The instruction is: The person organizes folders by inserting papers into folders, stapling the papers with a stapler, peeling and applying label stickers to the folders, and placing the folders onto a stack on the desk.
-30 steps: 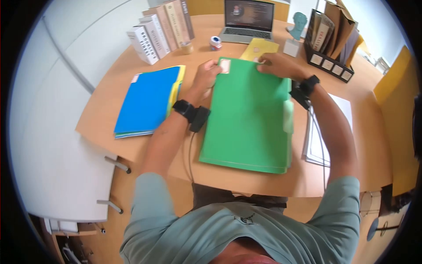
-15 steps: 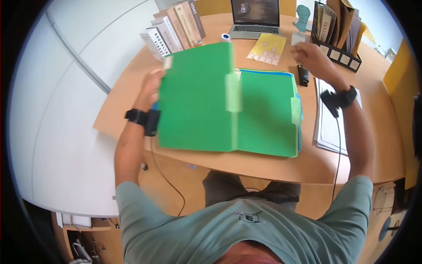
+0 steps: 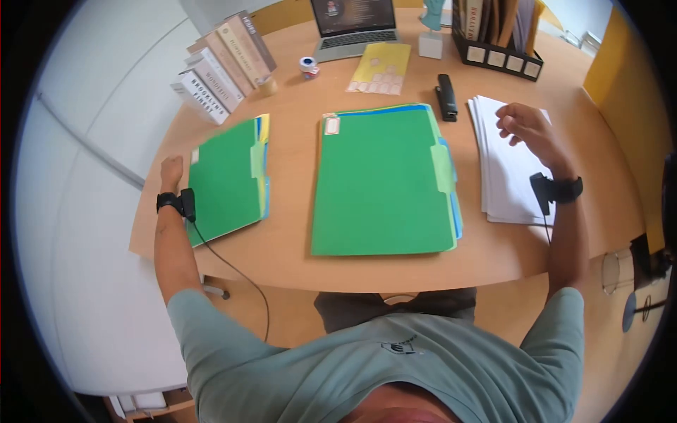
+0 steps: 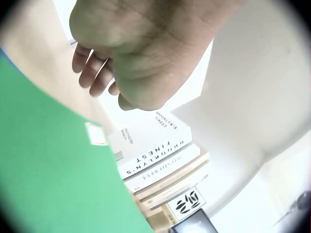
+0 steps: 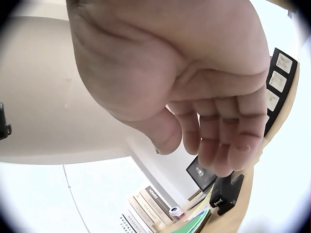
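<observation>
On the left of the table a green folder lies over the left stack, its far edge blurred and yellow and blue edges showing beneath. My left hand is beside its left edge; in the left wrist view the fingers hang loosely bent with nothing in them, next to the folder's white label. Another green folder tops the middle stack, with a label at its upper left corner. Over the white papers my right hand hovers, fingers relaxed and holding nothing.
A black stapler lies between the middle stack and the papers. Farther back are a yellow sticker sheet, a laptop, a tape roll, upright books, a bust's white base and a black file holder.
My left hand has turned a green folder over from the middle stack onto the left one and let go of it. The right hand has released the folder and moved right, over the papers.
</observation>
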Tool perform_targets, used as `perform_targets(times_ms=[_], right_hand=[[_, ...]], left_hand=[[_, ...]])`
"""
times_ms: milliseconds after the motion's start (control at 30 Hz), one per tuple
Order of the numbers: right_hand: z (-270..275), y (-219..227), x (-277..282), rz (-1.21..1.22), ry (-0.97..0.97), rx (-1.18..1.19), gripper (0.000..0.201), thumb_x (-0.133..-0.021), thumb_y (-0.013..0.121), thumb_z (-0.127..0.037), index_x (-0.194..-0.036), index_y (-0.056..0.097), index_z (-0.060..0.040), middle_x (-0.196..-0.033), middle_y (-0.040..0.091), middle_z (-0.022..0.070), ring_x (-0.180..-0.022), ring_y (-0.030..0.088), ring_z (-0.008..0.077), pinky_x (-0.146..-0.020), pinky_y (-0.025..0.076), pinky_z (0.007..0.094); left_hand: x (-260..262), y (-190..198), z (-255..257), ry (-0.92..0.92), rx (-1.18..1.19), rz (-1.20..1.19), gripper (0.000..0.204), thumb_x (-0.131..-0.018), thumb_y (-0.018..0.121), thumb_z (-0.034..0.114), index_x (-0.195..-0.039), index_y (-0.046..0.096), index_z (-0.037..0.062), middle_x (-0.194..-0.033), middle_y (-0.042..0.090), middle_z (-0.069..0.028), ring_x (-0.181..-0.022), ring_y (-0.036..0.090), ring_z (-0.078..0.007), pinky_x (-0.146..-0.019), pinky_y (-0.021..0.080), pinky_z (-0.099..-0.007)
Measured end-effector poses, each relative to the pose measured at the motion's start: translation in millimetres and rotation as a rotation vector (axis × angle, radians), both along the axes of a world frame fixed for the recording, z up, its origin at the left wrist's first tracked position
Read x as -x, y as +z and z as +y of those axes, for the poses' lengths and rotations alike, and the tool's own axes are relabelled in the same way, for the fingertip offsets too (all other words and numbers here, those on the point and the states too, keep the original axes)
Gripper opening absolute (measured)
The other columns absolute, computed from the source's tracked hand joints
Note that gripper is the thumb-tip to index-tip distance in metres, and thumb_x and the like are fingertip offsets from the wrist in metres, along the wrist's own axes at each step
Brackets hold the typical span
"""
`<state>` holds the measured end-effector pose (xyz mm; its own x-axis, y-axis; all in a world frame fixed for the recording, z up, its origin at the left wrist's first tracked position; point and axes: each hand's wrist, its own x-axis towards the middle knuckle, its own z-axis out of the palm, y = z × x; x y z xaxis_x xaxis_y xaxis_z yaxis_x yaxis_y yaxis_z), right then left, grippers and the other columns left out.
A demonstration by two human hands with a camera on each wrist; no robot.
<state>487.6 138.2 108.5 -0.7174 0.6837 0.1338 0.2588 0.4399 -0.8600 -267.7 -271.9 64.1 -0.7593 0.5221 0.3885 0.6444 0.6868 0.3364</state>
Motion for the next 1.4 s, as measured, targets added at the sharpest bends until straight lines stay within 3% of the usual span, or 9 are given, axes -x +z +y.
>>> perform_targets(times_ms=[100, 267, 400, 467, 667, 833, 1033, 1167, 1400], right_hand=[[7.5, -7.1, -1.1, -0.016, -0.018, -0.006, 0.035, -0.096, 0.057, -0.029, -0.112, 0.06, 0.002, -0.095, 0.064, 0.0065, -0.085, 0.062, 0.0137, -0.069, 0.05, 0.0271], [15.4, -18.0, -3.2, -0.062, -0.032, 0.028, 0.039, -0.096, 0.058, -0.034, -0.114, 0.06, 0.0004, -0.093, 0.064, 0.0051, -0.085, 0.061, 0.012, -0.071, 0.05, 0.0258], [16.5, -25.5, -5.8, 0.014, 0.028, 0.13, 0.042, -0.097, 0.057, -0.034, -0.116, 0.058, 0.0039, -0.096, 0.064, 0.0063, -0.084, 0.062, 0.0133, -0.074, 0.052, 0.0277], [11.1, -24.2, -6.1, 0.096, 0.057, 0.245, 0.04, -0.098, 0.055, -0.029, -0.119, 0.055, 0.0046, -0.098, 0.064, 0.0072, -0.086, 0.064, 0.015, -0.078, 0.054, 0.03], [-24.9, -13.9, 20.0, 0.403, 0.119, 0.652, 0.039, -0.1, 0.05, -0.019, -0.128, 0.046, 0.0076, -0.108, 0.059, 0.0129, -0.096, 0.064, 0.0225, -0.086, 0.056, 0.038], [-59.6, -13.9, 73.5, 0.099, 0.081, 0.479, 0.05, -0.098, 0.055, -0.029, -0.135, 0.042, 0.0024, -0.12, 0.054, 0.013, -0.115, 0.054, 0.0228, -0.093, 0.052, 0.0406], [-60.7, -21.9, 93.8, 0.242, -0.006, 0.652, 0.041, -0.098, 0.054, -0.027, -0.125, 0.048, 0.0039, -0.115, 0.056, 0.0125, -0.106, 0.056, 0.0219, -0.086, 0.052, 0.0387], [-59.5, 0.9, 106.5, 0.521, 0.201, 0.847, 0.029, -0.1, 0.047, -0.022, -0.117, 0.053, 0.0001, -0.112, 0.059, 0.008, -0.1, 0.058, 0.0189, -0.088, 0.049, 0.0341], [-105.7, 39.1, 175.7, 0.391, 0.576, 0.391, 0.043, -0.102, 0.044, -0.027, -0.135, 0.047, 0.0005, -0.134, 0.053, 0.0112, -0.124, 0.051, 0.022, -0.101, 0.042, 0.0362]], left_hand=[[-38.5, 5.8, 48.3, 0.097, -0.036, 0.046, 0.028, -0.089, 0.056, 0.021, -0.099, 0.063, -0.0047, -0.091, 0.067, -0.0107, -0.087, 0.061, -0.0196, -0.078, 0.048, -0.0348], [-187.0, 28.9, 175.0, -0.54, -0.29, -0.326, 0.031, -0.094, 0.06, 0.025, -0.109, 0.065, -0.0015, -0.098, 0.067, -0.009, -0.091, 0.061, -0.016, -0.083, 0.048, -0.0306], [-322.0, 28.8, 245.7, -1.017, -0.056, -0.328, 0.038, -0.092, 0.063, 0.028, -0.111, 0.064, -0.0046, -0.102, 0.067, -0.0116, -0.093, 0.062, -0.0178, -0.085, 0.049, -0.0304], [-344.8, 9.6, 272.5, -1.062, 0.07, -0.329, 0.047, -0.087, 0.067, 0.035, -0.113, 0.063, -0.0041, -0.112, 0.064, -0.0155, -0.104, 0.061, -0.0236, -0.091, 0.047, -0.0356], [-341.9, -23.8, 288.6, -1.071, 0.138, -0.235, 0.059, -0.08, 0.073, 0.039, -0.119, 0.06, -0.0036, -0.13, 0.053, -0.0197, -0.124, 0.048, -0.0317, -0.106, 0.037, -0.0397], [-341.4, -30.8, 281.8, -1.083, 0.017, -0.315, 0.061, -0.081, 0.073, 0.04, -0.12, 0.059, -0.005, -0.13, 0.053, -0.0199, -0.125, 0.048, -0.0312, -0.107, 0.036, -0.0391], [-345.3, -29.7, 275.1, -0.945, -0.189, -0.568, 0.053, -0.09, 0.064, 0.035, -0.123, 0.057, -0.0063, -0.124, 0.06, -0.0172, -0.118, 0.056, -0.0265, -0.104, 0.04, -0.0369], [-324.8, -49.8, 290.1, -1.012, -0.505, -0.839, 0.042, -0.097, 0.055, 0.027, -0.123, 0.057, -0.0055, -0.123, 0.061, -0.015, -0.117, 0.056, -0.0242, -0.103, 0.041, -0.0361], [-327.0, -44.2, 271.6, -0.988, -0.706, -1.039, 0.035, -0.096, 0.049, 0.027, -0.111, 0.061, -0.0016, -0.106, 0.064, -0.008, -0.102, 0.059, -0.0192, -0.092, 0.045, -0.0338]])
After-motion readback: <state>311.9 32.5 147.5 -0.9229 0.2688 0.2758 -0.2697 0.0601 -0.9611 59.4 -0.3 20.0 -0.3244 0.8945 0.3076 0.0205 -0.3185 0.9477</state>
